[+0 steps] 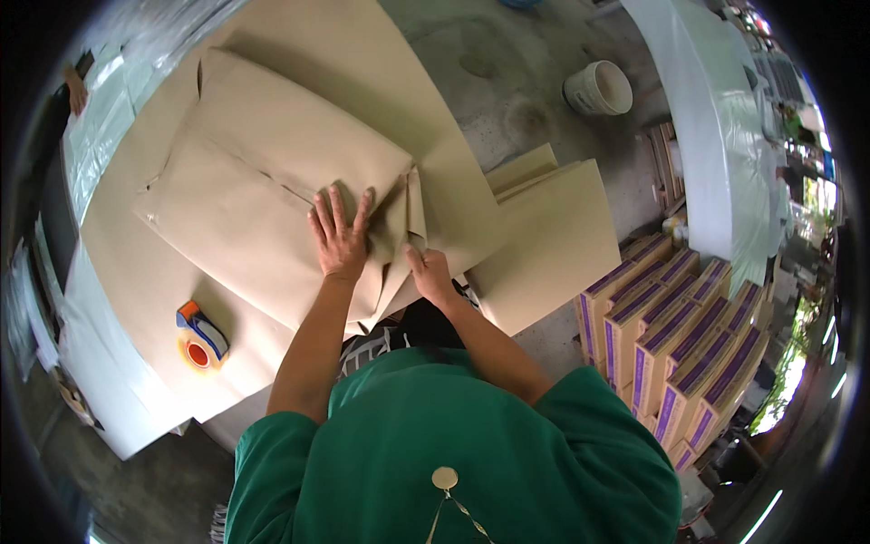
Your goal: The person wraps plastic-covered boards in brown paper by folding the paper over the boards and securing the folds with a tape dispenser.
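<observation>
A large flat parcel wrapped in brown kraft paper (263,136) lies on a broad brown sheet (353,54) over the table. Its paper is folded across the top, with a seam running through the middle. My left hand (341,238) rests on the parcel near its right end, fingers spread and pressing flat. With thumb and fingers closed, my right hand (430,274) grips a loose fold of the kraft paper at the parcel's right end. The end flaps stand partly raised between my hands. To the left lies a tape dispenser (204,337) with an orange and blue body and a roll of clear tape.
Brown cardboard sheets (553,245) lean right of the table. Beyond them a white bucket (598,89) stands on the concrete floor. Several narrow cartons with purple stripes (671,335) are stacked at right. A plastic-covered surface (680,109) runs behind. Another person's hand (76,94) shows far left.
</observation>
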`<state>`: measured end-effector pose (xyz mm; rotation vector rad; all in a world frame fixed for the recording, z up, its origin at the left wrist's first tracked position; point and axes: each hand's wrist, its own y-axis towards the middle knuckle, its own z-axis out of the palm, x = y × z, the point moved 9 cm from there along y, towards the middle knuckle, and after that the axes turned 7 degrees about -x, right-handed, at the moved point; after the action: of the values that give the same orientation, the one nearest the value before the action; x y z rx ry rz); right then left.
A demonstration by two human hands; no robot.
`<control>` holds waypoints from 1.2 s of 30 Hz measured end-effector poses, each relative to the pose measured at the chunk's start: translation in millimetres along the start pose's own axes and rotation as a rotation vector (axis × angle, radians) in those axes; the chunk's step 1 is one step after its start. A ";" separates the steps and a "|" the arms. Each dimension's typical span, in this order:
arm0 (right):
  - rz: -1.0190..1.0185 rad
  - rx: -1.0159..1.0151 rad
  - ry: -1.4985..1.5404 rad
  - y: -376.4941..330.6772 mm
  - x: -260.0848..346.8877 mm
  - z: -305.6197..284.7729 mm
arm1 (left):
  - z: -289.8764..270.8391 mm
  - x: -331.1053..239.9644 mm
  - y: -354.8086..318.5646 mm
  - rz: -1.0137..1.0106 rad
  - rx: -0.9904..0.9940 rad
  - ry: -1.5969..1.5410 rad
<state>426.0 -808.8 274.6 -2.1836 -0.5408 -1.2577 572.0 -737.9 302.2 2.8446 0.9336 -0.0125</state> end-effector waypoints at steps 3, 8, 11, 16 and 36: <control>-0.138 0.018 -0.027 2.9 21.0 -10.9 | -23.0 -4.8 -6.8 0.057 0.045 -0.152; 0.109 0.031 0.100 31.9 38.1 -23.9 | -13.0 42.6 -144.9 0.111 0.225 -0.020; -0.065 -0.025 0.082 56.6 81.1 11.8 | -10.6 44.8 -169.8 0.108 0.275 -0.004; 0.025 -0.196 -0.278 100.0 64.8 65.5 | -57.6 56.8 -115.3 -0.170 0.322 -0.542; -0.351 0.062 -0.750 74.7 89.1 72.4 | -94.3 315.2 -256.9 -1.235 -0.173 0.766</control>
<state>559.8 -813.4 303.5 -2.5412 -1.2784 -0.5057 671.1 -334.5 343.3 1.6308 2.4588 0.9660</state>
